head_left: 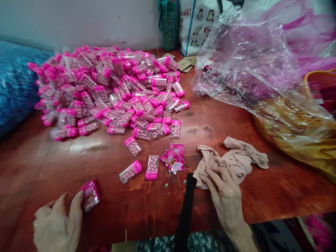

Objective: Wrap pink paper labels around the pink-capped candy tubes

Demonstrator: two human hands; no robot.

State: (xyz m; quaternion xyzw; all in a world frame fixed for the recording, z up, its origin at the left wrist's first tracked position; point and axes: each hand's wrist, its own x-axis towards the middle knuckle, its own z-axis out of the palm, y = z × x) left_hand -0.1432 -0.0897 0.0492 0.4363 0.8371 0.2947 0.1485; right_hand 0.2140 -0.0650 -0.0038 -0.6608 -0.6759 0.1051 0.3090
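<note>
My left hand (59,224) is low at the left, fingers apart and slightly bent over the table. Its thumb tip is at the edge of a small shiny pink wrapped pack (91,196); whether it touches is hard to tell. My right hand (224,190) lies on a crumpled beige cloth (244,157), fingers stretched out on the fabric. Between the hands lie clear containers of pink candy balls with pink caps, such as an upright-lying candy container (152,168) and a tilted one (130,172). Beside them are printed pink wrappers (173,157).
A big heap of pink-capped candy containers (105,84) covers the back left. Blue plastic (18,84) borders it. Clear plastic (244,66) and a yellow bag (291,136) sit at right, with a white printed bag (196,28) behind. A black strap (187,206) crosses the table's front edge.
</note>
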